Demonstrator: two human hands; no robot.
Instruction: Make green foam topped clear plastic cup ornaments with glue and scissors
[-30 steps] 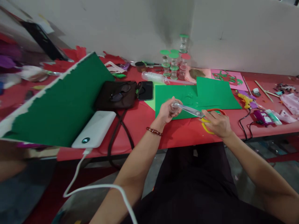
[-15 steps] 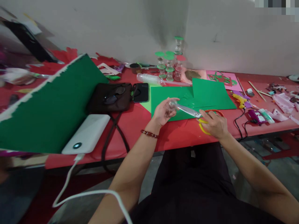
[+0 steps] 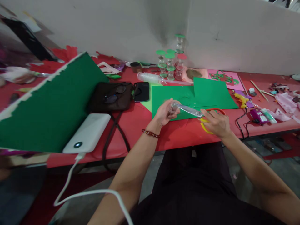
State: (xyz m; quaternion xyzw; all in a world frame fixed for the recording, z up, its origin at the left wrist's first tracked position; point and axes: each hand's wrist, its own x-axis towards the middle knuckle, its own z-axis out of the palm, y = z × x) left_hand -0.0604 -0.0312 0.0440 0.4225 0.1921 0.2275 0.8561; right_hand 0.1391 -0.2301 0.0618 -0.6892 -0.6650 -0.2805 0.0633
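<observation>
While the left hand curls around a small clear plastic piece, the right hand grips the scissors by their red and yellow handles. Both hands are raised over the front of the red tabletop, with the plastic piece just above the near part of the green card. The blades look almost together and their tips reach the plastic; whether any of it lies between them cannot be told.

Judging from this pose, the work calls for short, gentle bites, with the left hand turning the piece into the blades rather than the right wrist twisting. Thin, curved plastic will likely flex or slip, so a firm pinch that does not crush it should serve best. The left fingers lie very near the tips and are safest behind the line of the blades.
</observation>
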